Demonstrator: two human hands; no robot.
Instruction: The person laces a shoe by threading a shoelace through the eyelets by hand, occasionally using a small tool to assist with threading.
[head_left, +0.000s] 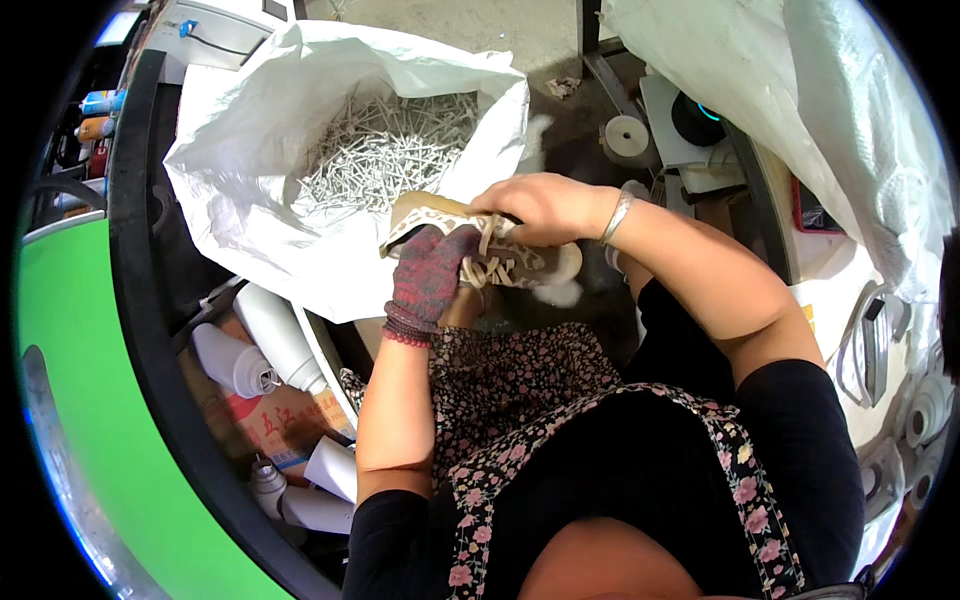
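Note:
A lace-up shoe [520, 265] in tan and white, with a spotted pattern and pale laces, lies just in front of the bag's near rim. My left hand [432, 270], in a dark red and grey knitted glove, closes on the shoe near its opening. Bare except for a silver bangle at the wrist, my right hand [545, 208] grips the upper edge by the laces with curled fingers. Whether a foot is inside cannot be made out. Beyond it, an open white woven bag [235, 190] holds a heap of loose metal nails [390, 150].
On the left stands a green-panelled machine [90, 380] with a black edge. White cylinders [275, 335] lie in a box beside it. At the right are a white sack [800, 120], a dark-framed stand [755, 190] and a white spool [626, 137].

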